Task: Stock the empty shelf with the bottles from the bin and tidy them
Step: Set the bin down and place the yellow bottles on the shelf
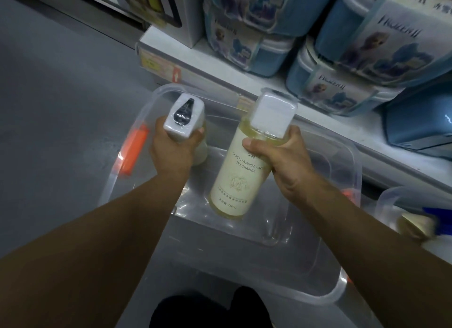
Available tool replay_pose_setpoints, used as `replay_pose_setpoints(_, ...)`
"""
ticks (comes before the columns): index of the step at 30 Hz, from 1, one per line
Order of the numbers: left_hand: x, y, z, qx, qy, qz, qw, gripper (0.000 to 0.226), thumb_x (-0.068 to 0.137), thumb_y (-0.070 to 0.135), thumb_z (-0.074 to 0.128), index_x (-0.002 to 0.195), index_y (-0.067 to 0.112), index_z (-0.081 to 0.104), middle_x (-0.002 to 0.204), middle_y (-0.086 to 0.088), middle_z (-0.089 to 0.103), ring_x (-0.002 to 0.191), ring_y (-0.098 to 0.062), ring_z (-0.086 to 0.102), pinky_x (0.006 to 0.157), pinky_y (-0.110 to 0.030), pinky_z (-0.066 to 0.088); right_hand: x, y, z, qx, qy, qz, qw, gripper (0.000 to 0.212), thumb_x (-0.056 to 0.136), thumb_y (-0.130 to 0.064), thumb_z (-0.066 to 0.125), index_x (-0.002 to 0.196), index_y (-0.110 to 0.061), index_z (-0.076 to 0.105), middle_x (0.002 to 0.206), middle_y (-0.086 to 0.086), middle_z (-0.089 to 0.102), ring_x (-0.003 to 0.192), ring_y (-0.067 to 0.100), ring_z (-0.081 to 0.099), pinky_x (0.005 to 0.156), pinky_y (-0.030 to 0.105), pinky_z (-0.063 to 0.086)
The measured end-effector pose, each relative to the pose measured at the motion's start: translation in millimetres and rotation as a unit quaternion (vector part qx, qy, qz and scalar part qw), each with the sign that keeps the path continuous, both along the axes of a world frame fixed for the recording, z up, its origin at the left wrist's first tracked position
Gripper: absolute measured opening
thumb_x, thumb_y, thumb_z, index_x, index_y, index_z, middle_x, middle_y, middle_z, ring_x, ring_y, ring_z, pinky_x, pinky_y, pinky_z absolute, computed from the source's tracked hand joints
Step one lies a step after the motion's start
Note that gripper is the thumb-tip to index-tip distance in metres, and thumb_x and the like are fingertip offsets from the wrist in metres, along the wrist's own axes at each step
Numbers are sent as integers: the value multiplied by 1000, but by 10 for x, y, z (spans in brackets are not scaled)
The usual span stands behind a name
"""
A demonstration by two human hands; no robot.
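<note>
My left hand (171, 149) grips a pale yellow bottle (184, 122) near its white cap, top towards me, above the left side of a clear plastic bin (318, 274). My right hand (286, 166) holds a second pale yellow bottle (242, 176) with a cream label reading "CAMELLIA AMINO ACID FRAGRANCE" and a white wrapped cap, tilted over the middle of the bin. The bin stands on the floor against the shelf base, and I see no other bottle inside it.
The bin has orange latches (133, 151) at its left and right sides. A white shelf edge (203, 70) runs behind it, holding stacked blue boxed containers (342, 66). Another clear tub (401, 212) sits at the right. Grey floor (61, 95) lies left.
</note>
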State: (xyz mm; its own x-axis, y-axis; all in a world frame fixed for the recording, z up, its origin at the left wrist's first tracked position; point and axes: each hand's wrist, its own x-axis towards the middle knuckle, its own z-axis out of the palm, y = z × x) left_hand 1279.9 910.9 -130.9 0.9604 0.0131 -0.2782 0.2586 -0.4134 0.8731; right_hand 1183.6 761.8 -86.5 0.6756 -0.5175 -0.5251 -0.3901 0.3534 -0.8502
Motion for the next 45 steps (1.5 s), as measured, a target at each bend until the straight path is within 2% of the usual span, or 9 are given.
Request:
replay_pose_setpoints(4, 38, 47, 32, 5, -5, -13, 1000, 43, 70, 17, 81, 104, 17, 55, 99, 0, 63, 95, -22, 63, 90, -44, 52, -7, -3, -21, -8, 2, -8, 1000, 69, 43, -18, 83, 101, -22, 45, 105, 3, 66, 92, 21, 68, 83, 41, 56)
replay_pose_setpoints(11, -7, 153, 557, -18, 4, -41, 999, 46, 75, 25, 78, 114, 12, 57, 104, 0, 62, 94, -16, 61, 77, -23, 50, -65, -10, 325, -11, 7, -13, 1000, 68, 54, -8, 87, 106, -19, 45, 105, 3, 66, 93, 22, 68, 87, 47, 55)
replay_pose_setpoints(15, -20, 203, 1081, -33, 12, -56, 998, 38, 78, 26, 75, 109, 15, 57, 102, 1, 62, 84, -8, 59, 65, -12, 46, -100, -8, 776, -16, 11, -19, 1000, 68, 48, -15, 86, 102, -22, 45, 104, 1, 66, 94, 23, 68, 87, 49, 55)
replay_pose_setpoints(19, 32, 240, 1746, -87, 30, -54, 994, 39, 74, 25, 79, 106, 17, 59, 103, 1, 65, 91, -13, 63, 75, -24, 52, -119, 21, 1373, -19, 6, -26, 999, 76, 41, -20, 84, 108, -21, 47, 107, 2, 67, 96, 22, 68, 88, 47, 54)
replay_pose_setpoints(22, 83, 285, 2314, -103, 31, -69, 992, 40, 77, 16, 77, 114, 11, 61, 105, 1, 68, 90, -10, 65, 71, -18, 52, -120, 31, 1896, -15, -2, -28, 999, 78, 46, -14, 84, 114, -18, 46, 109, 4, 66, 95, 22, 68, 87, 46, 55)
replay_pose_setpoints(26, 145, 337, 3083, -137, 33, -76, 987, 43, 76, 9, 76, 117, 10, 63, 100, 4, 70, 75, 3, 65, 60, -9, 49, -66, 27, 2599, -32, -13, -23, 999, 58, 63, -2, 83, 106, -20, 47, 106, 5, 67, 95, 24, 67, 90, 50, 53)
replay_pose_setpoints(33, 184, 349, 4326, -139, 9, -79, 987, 40, 73, 17, 80, 110, 20, 65, 101, 5, 70, 91, -11, 67, 71, -22, 52, 100, 99, 3862, -64, -45, -24, 997, 60, 59, -7, 86, 100, -24, 46, 109, 4, 64, 98, 24, 65, 90, 49, 53)
replay_pose_setpoints(38, 230, 388, 5187, -112, -22, -74, 991, 37, 71, 27, 81, 104, 28, 65, 99, 7, 70, 95, -15, 66, 83, -36, 55, 88, 174, 4778, -68, -88, -24, 993, 53, 67, -1, 80, 98, -25, 45, 108, 3, 62, 94, 18, 64, 79, 36, 53)
replay_pose_setpoints(45, 157, 362, 6466, -32, -121, -98, 987, 46, 59, 57, 69, 99, 36, 60, 99, 11, 66, 99, -18, 61, 88, -41, 51, -57, 226, 5939, -86, -116, -30, 989, 64, 44, -21, 82, 99, -22, 50, 103, 5, 68, 92, 24, 68, 84, 44, 55)
